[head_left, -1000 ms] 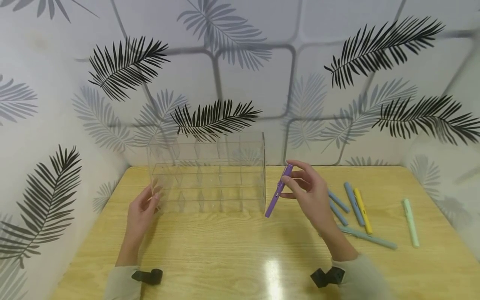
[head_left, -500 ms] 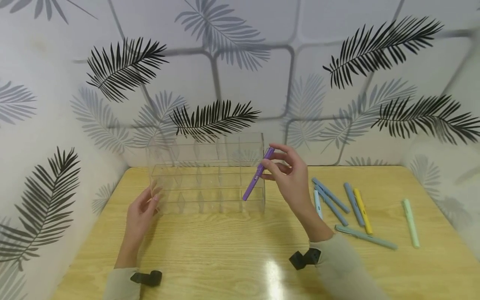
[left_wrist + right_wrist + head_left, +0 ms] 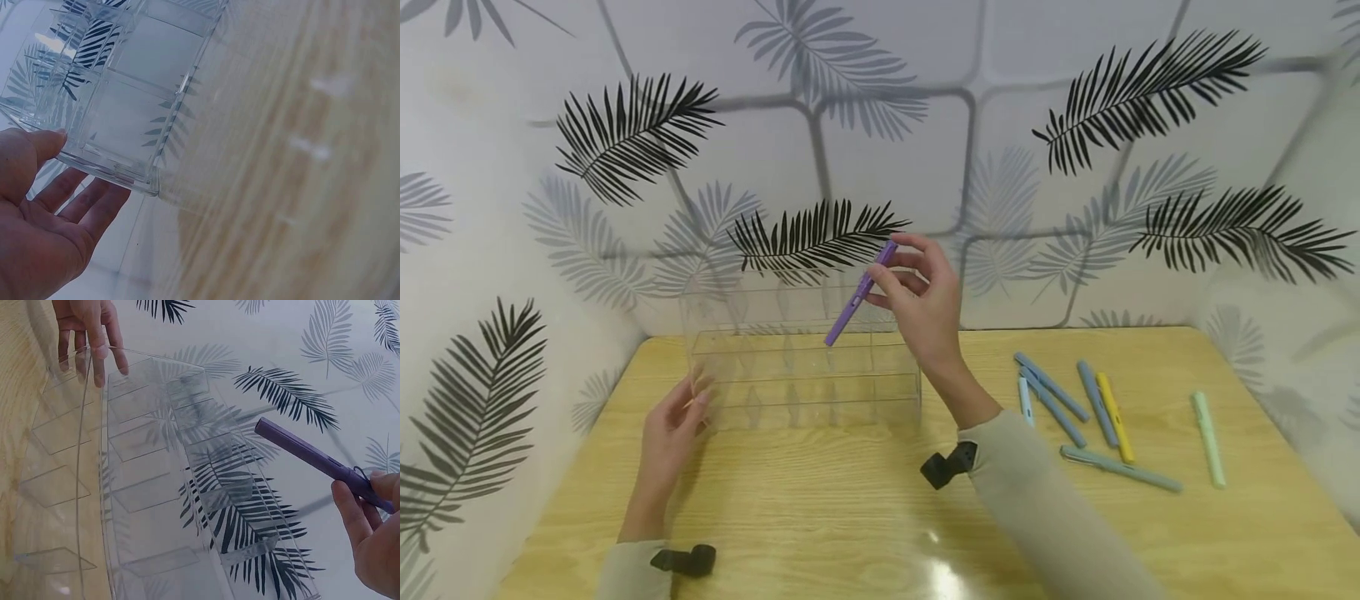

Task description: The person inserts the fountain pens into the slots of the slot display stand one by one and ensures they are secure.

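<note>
A clear plastic organizer point(image 3: 808, 390) with rows of small compartments stands upright at the back of the table. My left hand point(image 3: 672, 423) grips its left side wall, thumb on one face and fingers on the other in the left wrist view. My right hand point(image 3: 925, 304) pinches a purple pen point(image 3: 859, 296) between thumb and fingers near its clip end. In the head view the pen slants down to the left across the organizer's upper part. The right wrist view shows the pen point(image 3: 306, 453) apart from the organizer point(image 3: 147, 487), its free end pointing toward it.
On the right of the wooden table point(image 3: 820, 517) lie several pens: crossed blue ones point(image 3: 1052, 400), a light blue one point(image 3: 1026, 402), a yellow one point(image 3: 1116, 421), a grey-green one point(image 3: 1123, 469) and a mint one point(image 3: 1208, 440). A leaf-patterned wall point(image 3: 895, 167) rises behind.
My right hand has carried the purple pen left and up, from beside the organizer to its upper part. The left hand keeps its hold on the side wall.
</note>
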A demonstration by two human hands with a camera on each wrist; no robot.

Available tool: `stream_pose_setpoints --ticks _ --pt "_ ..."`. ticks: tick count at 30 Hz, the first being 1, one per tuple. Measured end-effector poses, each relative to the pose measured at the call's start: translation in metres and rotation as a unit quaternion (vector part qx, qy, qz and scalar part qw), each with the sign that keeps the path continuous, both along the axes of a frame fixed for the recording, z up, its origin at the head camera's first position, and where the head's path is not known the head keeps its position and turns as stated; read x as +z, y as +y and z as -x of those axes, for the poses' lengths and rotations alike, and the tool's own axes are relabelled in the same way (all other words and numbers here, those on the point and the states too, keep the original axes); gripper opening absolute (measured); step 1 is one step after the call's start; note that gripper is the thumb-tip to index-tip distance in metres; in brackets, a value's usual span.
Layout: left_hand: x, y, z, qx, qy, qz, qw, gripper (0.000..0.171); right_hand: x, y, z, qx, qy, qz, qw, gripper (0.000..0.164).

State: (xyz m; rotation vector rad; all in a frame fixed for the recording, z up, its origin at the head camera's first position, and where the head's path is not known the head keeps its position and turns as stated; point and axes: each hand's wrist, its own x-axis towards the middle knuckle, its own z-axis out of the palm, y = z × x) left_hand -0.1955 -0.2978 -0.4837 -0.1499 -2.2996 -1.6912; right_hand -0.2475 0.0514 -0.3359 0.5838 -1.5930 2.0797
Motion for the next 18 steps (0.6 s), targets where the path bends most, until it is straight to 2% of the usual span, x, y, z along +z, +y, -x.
stream_pose_setpoints --ticks 5,11,18 --pt "0.001 -0.001 -0.001 0.003 0.001 0.005 1.0000 0.047 0.013 -0.019 0.012 -0.007 0.012 0.012 1.000 0.036" --pt "0.001 -0.004 -0.004 0.010 0.000 0.006 0.9999 0.047 0.025 -0.042 0.025 -0.009 0.002 0.024 1.000 0.035" --pt "-0.002 0.000 0.001 0.010 0.001 -0.004 0.9999 0.046 0.038 -0.062 0.043 -0.020 -0.006 0.028 0.999 0.033"
